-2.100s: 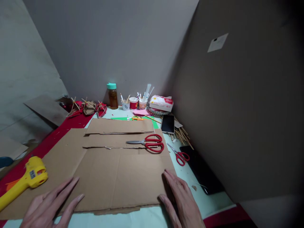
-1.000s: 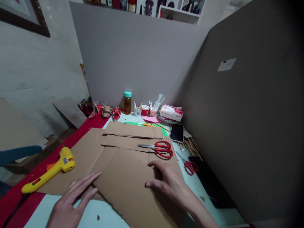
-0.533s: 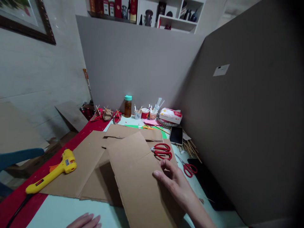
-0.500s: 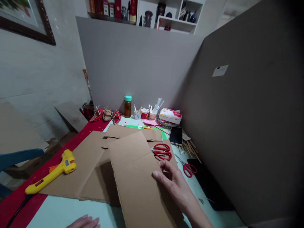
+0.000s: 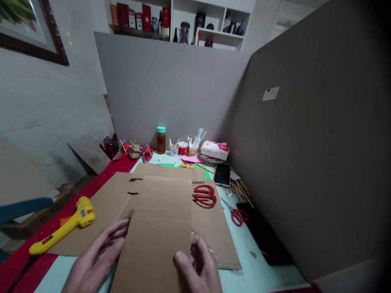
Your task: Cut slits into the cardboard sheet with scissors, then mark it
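A long piece of brown cardboard [image 5: 160, 244] with a crease across it stretches toward me over the table. My right hand [image 5: 200, 264] grips its right edge, thumb on top and fingers beneath. At the left edge is my left hand [image 5: 99, 256], its fingers against the side and partly hidden there; it appears to hold the piece from that side. Larger cardboard sheets [image 5: 105, 203] lie underneath. Red-handled scissors [image 5: 205, 196] rest on cardboard just past my right hand. A yellow hot glue gun [image 5: 65, 226] lies left of my left hand.
Another pair of red scissors [image 5: 236, 215] and a black flat pad [image 5: 265, 236] lie at right. Behind are a phone [image 5: 222, 175], sticks [image 5: 240, 190], a tissue pack [image 5: 214, 150], paper cups [image 5: 183, 148], and a bottle [image 5: 161, 140]. Grey panels [image 5: 174, 85] stand behind and right.
The cardboard piece has swung from tilted to nearly straight and come lower. My right hand moved down and left along with it. My left hand rose from the bottom edge to its left side.
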Tool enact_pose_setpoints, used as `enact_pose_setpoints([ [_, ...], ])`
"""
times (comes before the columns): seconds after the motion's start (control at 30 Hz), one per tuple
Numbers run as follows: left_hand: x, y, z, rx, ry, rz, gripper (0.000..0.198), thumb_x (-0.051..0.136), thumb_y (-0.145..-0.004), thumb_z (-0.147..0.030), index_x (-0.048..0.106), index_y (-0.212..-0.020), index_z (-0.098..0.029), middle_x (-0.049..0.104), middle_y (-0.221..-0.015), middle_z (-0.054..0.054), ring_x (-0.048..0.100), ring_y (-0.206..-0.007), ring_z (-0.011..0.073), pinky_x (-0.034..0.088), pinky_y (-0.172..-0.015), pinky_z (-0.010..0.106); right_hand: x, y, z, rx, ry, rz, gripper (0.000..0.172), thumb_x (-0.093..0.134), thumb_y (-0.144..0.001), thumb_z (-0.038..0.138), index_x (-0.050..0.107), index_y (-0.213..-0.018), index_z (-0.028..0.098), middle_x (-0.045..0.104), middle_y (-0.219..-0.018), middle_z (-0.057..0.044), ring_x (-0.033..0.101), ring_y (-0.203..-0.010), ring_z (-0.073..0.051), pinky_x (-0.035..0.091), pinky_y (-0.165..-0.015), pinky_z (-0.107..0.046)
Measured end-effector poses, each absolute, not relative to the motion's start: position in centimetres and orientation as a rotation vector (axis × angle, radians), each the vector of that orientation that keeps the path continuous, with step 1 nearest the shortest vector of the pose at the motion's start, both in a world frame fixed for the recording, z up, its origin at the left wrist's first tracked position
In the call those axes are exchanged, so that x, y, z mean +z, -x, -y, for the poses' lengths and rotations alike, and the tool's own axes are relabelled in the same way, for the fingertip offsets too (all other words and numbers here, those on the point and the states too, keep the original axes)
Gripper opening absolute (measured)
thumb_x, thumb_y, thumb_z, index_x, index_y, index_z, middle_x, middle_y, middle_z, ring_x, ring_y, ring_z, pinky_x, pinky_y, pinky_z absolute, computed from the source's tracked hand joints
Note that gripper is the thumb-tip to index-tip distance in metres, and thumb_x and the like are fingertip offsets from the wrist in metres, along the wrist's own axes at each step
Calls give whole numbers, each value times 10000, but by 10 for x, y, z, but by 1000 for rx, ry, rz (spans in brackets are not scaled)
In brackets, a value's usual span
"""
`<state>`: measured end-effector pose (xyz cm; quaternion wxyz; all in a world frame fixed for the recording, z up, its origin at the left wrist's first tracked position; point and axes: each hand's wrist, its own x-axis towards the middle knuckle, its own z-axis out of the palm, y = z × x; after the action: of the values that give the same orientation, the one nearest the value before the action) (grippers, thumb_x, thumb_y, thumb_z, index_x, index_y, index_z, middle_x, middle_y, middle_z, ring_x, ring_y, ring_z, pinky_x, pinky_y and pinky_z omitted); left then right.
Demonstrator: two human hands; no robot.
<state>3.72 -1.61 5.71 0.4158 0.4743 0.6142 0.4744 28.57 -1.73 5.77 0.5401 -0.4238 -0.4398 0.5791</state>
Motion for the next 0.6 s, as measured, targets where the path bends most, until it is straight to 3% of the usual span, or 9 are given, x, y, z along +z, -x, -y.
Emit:
enact_pose_setpoints([
  [0.1, 92, -66, -22, 1083, -1049, -1364, 660, 742, -835, -715, 686, -1291, -241, 733, -1326, 96, 701, -1231, 328, 667, -900, 353, 52, -279, 28, 1434, 949, 1032, 685, 795, -706, 820, 659, -1081, 263, 716, -908, -64, 697, -822, -268, 587, -778, -399],
  [0.23, 121, -90, -55, 897, -1017, -1128, 718, 882, -738, -605, 665, -1275, -181, 792, -1104, 117, 779, -906, 278, 657, -758, 322, 62, -300, 19, 1451, 927, 1021, 492, 848, -781, 675, 687, -886, 222, 656, -779, -9, 645, -757, -189, 557, -787, -328],
  [0.37, 137, -100, -80, 761, -1090, -1012, 585, 865, -789, -533, 678, -1187, -148, 785, -983, 105, 758, -813, 227, 619, -693, 282, 84, -333, -7, 1514, 871, 972, 480, 802, -860, 645, 700, -981, 192, 609, -735, 28, 594, -625, -123, 544, -682, -268],
  [0.47, 141, -105, -101, 654, -1173, -970, 410, 810, -881, -487, 689, -1078, -148, 746, -905, 56, 726, -777, 189, 608, -693, 289, 94, -346, -25, 1497, 860, 940, 430, 856, -827, 574, 689, -895, 184, 662, -798, 5, 640, -674, -132, 563, -691, -256],
  [0.6, 139, -108, -130, 490, -1259, -927, 300, 758, -948, -423, 677, -1017, -142, 717, -903, 36, 696, -765, 169, 606, -709, 307, 94, -349, -40, 1560, 866, 929, 527, 911, -747, 527, 739, -1061, 140, 755, -863, -59, 696, -667, -175, 598, -631, -282],
])
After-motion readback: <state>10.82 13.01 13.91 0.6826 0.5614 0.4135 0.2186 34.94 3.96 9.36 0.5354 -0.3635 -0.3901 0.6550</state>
